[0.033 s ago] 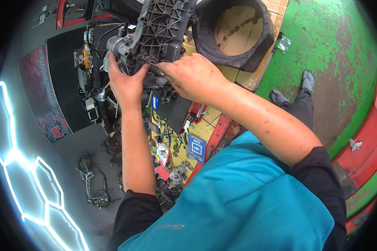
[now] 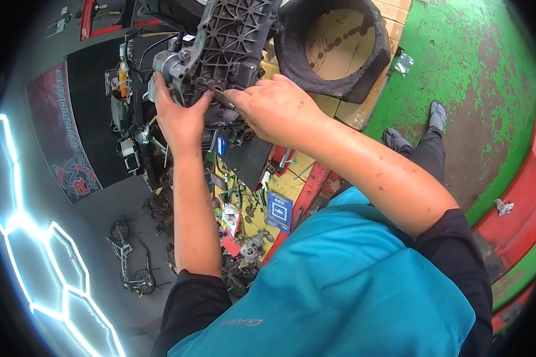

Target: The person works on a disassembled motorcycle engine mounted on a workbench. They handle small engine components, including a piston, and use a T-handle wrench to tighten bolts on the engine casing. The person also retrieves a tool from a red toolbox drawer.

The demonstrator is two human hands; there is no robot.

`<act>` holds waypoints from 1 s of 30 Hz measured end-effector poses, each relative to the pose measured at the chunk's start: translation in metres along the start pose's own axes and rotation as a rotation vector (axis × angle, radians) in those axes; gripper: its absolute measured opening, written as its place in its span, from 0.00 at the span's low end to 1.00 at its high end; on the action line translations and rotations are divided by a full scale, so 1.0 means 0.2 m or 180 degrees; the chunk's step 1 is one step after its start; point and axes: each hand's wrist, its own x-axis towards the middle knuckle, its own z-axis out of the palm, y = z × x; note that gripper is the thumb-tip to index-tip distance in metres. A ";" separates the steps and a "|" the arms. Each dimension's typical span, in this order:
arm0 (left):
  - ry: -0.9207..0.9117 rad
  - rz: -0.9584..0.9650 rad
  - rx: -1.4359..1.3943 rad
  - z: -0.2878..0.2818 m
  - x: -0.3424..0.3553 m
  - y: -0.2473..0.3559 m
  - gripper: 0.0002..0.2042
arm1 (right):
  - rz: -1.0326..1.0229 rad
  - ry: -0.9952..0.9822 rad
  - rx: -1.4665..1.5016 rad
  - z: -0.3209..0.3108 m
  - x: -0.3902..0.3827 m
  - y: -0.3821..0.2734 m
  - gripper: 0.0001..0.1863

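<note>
Two hands are working on a dark ribbed engine casing (image 2: 235,41) standing above a cluttered bench (image 2: 250,208). The left hand (image 2: 181,116) is gripping its lower edge, seemingly steadying it, while the right hand (image 2: 274,107) is pinching a thin dark tool (image 2: 217,95) against it.

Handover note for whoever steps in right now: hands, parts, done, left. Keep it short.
Left hand: gripping the lower left side of the dark ribbed engine casing, next to its grey metal end, steadying it.
Right hand: fingertips pinching a thin dark tool or shaft at the casing's lower edge; which of the two it is cannot be told.
Parts: casing held up above a cluttered bench strewn with small parts and tools. A black foam ring sits on cardboard to the right.
Done: cannot be judged from this view.
Left: the dark piece is in the fingers and the casing is hand-supported; neither is set down.
</note>
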 end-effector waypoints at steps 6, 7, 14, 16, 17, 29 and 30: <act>-0.0118 -0.0095 -0.0297 -0.02 0.00 -0.02 0.50 | -0.0143 -0.0277 -0.0425 -0.06 0.07 -0.06 0.24; -0.0141 -0.0079 -0.0352 -0.02 0.00 -0.03 0.50 | 0.0074 -0.0379 -0.0181 -0.07 0.07 -0.06 0.24; -0.0192 -0.0188 -0.0573 -0.05 0.01 -0.03 0.47 | 0.0556 -0.0109 0.0545 -0.03 0.06 -0.11 0.19; -0.0237 -0.0238 -0.0687 -0.07 0.00 -0.04 0.47 | 0.0689 -0.0176 0.0608 -0.03 0.07 -0.12 0.18; -0.0240 -0.0102 -0.0703 -0.07 0.00 -0.04 0.43 | 0.0772 -0.0192 0.0635 -0.03 0.07 -0.12 0.17; -0.0508 -0.0078 -0.1219 -0.11 0.05 -0.11 0.33 | 0.1442 0.0358 0.1622 0.07 0.07 -0.16 0.08; -0.0505 -0.0029 -0.1208 -0.12 0.03 -0.13 0.33 | 0.1327 0.0324 0.1501 0.07 0.07 -0.17 0.08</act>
